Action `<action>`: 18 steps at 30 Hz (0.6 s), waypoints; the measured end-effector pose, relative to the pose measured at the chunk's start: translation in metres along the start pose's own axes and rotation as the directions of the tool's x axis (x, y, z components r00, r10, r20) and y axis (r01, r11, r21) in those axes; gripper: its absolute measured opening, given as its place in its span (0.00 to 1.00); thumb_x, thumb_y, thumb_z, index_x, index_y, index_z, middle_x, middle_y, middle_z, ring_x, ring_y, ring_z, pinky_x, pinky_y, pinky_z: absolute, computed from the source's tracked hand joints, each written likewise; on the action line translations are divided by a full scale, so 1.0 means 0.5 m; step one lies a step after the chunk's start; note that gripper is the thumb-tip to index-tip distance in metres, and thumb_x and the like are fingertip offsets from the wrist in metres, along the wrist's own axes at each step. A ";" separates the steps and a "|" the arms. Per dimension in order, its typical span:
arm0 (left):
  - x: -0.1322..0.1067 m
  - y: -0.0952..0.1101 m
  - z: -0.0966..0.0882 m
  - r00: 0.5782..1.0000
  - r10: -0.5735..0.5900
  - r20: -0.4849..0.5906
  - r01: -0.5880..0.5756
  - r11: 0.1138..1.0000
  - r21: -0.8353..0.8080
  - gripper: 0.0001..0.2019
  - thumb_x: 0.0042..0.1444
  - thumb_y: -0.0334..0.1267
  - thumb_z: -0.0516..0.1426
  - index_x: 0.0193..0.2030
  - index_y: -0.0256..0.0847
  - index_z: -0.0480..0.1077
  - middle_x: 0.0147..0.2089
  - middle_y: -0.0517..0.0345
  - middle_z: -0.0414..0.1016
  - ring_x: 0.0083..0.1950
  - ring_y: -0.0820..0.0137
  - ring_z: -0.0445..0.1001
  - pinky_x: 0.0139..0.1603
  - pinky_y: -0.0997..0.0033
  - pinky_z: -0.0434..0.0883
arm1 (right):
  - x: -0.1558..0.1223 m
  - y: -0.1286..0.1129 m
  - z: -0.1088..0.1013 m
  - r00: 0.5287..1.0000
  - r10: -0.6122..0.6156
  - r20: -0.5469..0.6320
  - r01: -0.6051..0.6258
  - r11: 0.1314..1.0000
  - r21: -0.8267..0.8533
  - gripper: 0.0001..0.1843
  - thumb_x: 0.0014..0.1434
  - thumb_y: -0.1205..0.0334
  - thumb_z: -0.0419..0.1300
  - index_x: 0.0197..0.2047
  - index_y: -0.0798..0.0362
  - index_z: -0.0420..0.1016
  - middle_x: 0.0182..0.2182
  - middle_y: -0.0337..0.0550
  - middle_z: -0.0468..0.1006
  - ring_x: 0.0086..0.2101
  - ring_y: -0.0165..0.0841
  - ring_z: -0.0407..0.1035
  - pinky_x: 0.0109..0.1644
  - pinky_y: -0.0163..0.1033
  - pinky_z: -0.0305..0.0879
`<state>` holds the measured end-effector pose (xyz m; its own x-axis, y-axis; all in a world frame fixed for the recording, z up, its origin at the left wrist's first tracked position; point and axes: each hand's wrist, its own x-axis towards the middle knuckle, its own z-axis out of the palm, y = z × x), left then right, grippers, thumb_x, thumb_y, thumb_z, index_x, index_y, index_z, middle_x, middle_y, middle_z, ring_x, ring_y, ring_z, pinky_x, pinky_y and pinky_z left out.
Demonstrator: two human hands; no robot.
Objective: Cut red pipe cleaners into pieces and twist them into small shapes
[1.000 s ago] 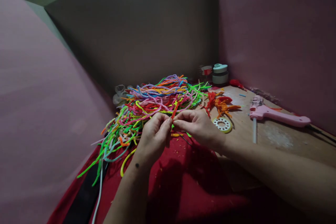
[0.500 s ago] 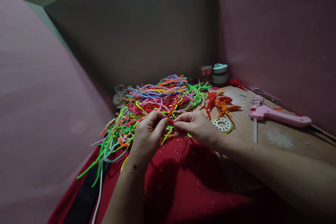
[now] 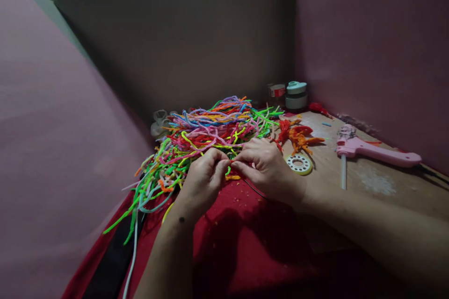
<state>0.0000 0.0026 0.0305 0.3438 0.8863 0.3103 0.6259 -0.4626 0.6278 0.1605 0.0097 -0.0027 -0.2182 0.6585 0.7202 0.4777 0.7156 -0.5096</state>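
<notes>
My left hand (image 3: 206,175) is closed in a pinch, thumb against the fingers, in front of the heap of pipe cleaners. Opposite it, my right hand (image 3: 271,168) pinches too, its fingertips almost meeting the left ones. Between them a short bit of red pipe cleaner (image 3: 231,162) shows; the fingers hide most of it. Just behind both hands lies the heap of many-coloured pipe cleaners (image 3: 210,131). A small orange piece (image 3: 232,177) rests on the red cloth (image 3: 245,238) below the fingertips.
To the right, a pink glue gun (image 3: 379,151) with a glue stick lies on a brown board (image 3: 358,175). Nearer are a white tape roll (image 3: 299,164) and orange twisted pipe cleaners (image 3: 301,140). A pale-lidded container (image 3: 296,96) stands at the back. A white cable (image 3: 132,261) runs down the left.
The red strand that stood up from between my fingers no longer shows upright. My right hand has turned, its knuckles higher, and the view has shifted slightly.
</notes>
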 end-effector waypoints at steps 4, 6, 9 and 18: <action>-0.001 0.002 0.003 0.999 -0.033 -0.032 0.032 0.999 -0.042 0.08 0.57 0.39 0.51 0.29 0.40 0.63 0.19 0.64 0.65 0.20 0.75 0.63 0.24 0.75 0.60 | 0.009 -0.002 -0.006 0.935 0.250 0.253 -0.341 0.833 0.436 0.12 0.54 0.63 0.57 0.21 0.57 0.73 0.18 0.38 0.69 0.21 0.25 0.60 0.26 0.33 0.54; -0.002 0.003 0.006 0.997 -0.063 -0.047 0.059 0.995 -0.078 0.08 0.56 0.40 0.51 0.29 0.41 0.64 0.19 0.64 0.65 0.20 0.75 0.63 0.24 0.75 0.60 | 0.012 0.002 -0.007 0.884 0.275 0.379 -0.453 0.708 0.542 0.13 0.53 0.61 0.58 0.21 0.58 0.72 0.16 0.36 0.68 0.18 0.23 0.58 0.22 0.32 0.51; -0.003 0.002 0.010 0.994 -0.101 -0.043 0.096 0.990 -0.108 0.08 0.57 0.41 0.51 0.29 0.41 0.63 0.20 0.64 0.66 0.19 0.75 0.65 0.22 0.75 0.62 | 0.015 0.013 -0.003 0.826 0.284 0.487 -0.553 0.577 0.601 0.13 0.51 0.59 0.60 0.20 0.58 0.71 0.15 0.36 0.68 0.16 0.22 0.57 0.19 0.31 0.50; -0.004 0.019 -0.002 0.988 -0.154 -0.002 0.147 0.949 -0.277 0.08 0.56 0.39 0.52 0.28 0.40 0.62 0.18 0.65 0.65 0.18 0.77 0.64 0.18 0.78 0.63 | 0.008 0.027 0.003 0.794 0.194 0.576 -0.596 0.433 0.676 0.18 0.55 0.53 0.57 0.23 0.58 0.70 0.18 0.37 0.69 0.18 0.22 0.58 0.22 0.31 0.51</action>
<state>0.0045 -0.0033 0.0366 0.2422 0.9469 0.2115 0.4507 -0.3029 0.8397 0.1646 0.0224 -0.0072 -0.5708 0.7960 0.2016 -0.2384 0.0743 -0.9683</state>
